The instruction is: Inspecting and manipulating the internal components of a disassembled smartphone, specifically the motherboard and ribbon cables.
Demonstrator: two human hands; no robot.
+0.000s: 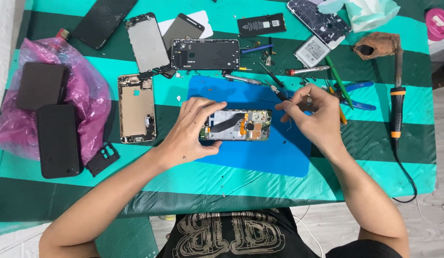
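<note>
This is a phone repair workbench, likely in a small shop or a home corner (the surroundings are mostly out of view). The counter (231,191), under a green striped cloth, carries a blue work mat (279,153), gutted phone frames (137,109), loose batteries (261,25), a cracked back panel (319,21), a soldering iron (397,102), blue-handled pliers (358,93) and screwdrivers (305,70).

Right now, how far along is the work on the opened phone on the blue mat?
Done: the phone on the blue mat is already open, back off, board and orange ribbon cables exposed. In hand: the left hand steadies it while the right hand holds a thin tool near its top right corner. Left: the board is still seated in the frame, and nothing is closed up.
</note>
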